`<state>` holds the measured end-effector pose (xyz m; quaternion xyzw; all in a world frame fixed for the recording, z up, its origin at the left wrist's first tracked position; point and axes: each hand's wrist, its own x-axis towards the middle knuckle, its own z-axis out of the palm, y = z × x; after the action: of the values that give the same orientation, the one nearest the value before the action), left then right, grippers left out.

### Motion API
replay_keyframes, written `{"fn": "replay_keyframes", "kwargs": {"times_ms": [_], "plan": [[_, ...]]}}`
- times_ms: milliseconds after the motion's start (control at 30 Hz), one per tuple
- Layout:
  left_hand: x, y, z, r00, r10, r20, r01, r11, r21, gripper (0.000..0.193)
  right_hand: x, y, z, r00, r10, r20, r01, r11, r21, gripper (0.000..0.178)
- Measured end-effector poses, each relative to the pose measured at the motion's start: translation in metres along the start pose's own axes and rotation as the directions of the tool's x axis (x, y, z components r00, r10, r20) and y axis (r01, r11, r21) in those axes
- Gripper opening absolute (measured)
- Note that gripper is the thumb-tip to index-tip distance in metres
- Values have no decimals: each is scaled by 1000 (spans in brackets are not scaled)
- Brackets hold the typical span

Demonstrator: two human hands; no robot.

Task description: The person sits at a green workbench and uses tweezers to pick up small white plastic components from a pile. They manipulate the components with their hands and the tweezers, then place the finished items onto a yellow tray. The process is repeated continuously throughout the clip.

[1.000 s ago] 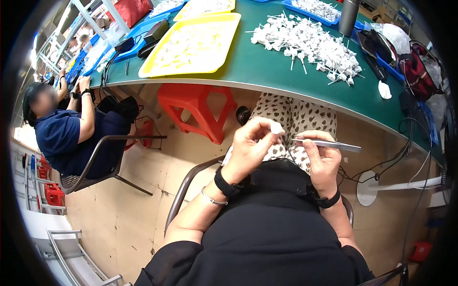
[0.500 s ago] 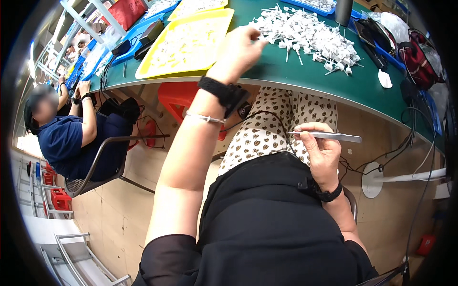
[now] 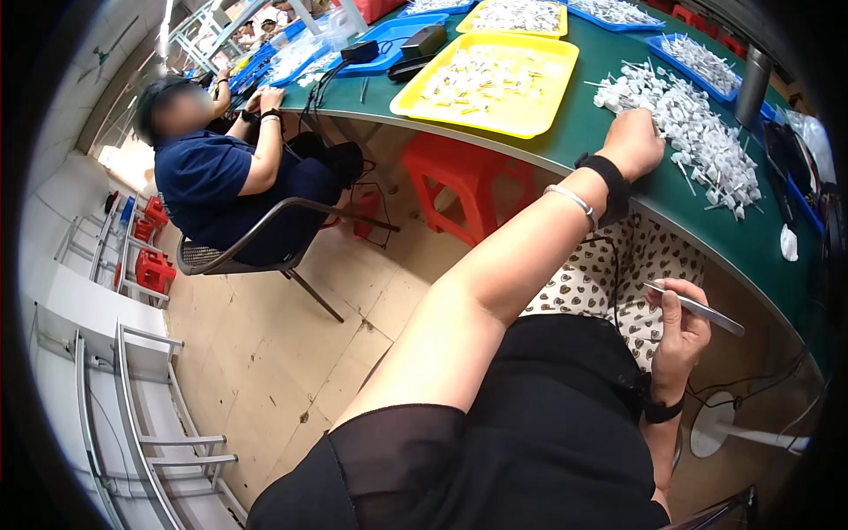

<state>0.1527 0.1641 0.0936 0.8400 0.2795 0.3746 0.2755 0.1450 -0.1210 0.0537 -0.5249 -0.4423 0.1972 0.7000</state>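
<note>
My left hand [image 3: 634,144] reaches out over the green table, at the near left edge of a heap of small white plastic parts [image 3: 698,124] with thin stems. Its fingers are curled together and point down; whatever they hold, if anything, is hidden. Lower and to the right, above my lap, my right hand [image 3: 682,334] grips a pair of metal tweezers [image 3: 709,314], pinched between thumb and fingers. A yellow tray [image 3: 539,106] with many small white pieces lies on the table left of my left hand.
Another yellow tray [image 3: 556,33] and blue trays [image 3: 720,87] of white parts stand farther back. A dark cylinder [image 3: 753,84] rises right of the heap. A red stool [image 3: 464,181] is under the table. At the left a co-worker [image 3: 216,168] sits in a chair.
The view has swung left, so the table and heap sit farther right. My left hand has come to the heap's near edge, its fingers more curled. The tweezers stay in my right hand.
</note>
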Motion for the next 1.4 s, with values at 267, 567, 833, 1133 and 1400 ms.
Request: {"fn": "replay_keyframes", "kwargs": {"times_ms": [267, 567, 833, 1133, 1400], "plan": [[-142, 31, -50, 969, -106, 225, 241, 625, -743, 23, 1, 2, 5, 997, 23, -79, -17, 997, 79, 17], [-226, 24, -39, 988, 10, 153, 90, 770, -632, 12, -1, 5, 10, 1000, 3, -7, -2, 986, 169, 18], [-230, 25, -31, 994, 107, 22, -78, 839, -538, 12, -3, -1, 14, 1000, -21, 18, 20, 999, 29, 13], [-231, 28, -32, 992, 125, 7, -106, 869, -484, 19, -5, 3, 15, 997, -81, 15, 82, 985, -152, 10], [-232, 29, -33, 988, 153, 5, -135, 887, -441, 21, -5, 5, 14, 992, -120, 31, 124, 965, -232, 10]]}}
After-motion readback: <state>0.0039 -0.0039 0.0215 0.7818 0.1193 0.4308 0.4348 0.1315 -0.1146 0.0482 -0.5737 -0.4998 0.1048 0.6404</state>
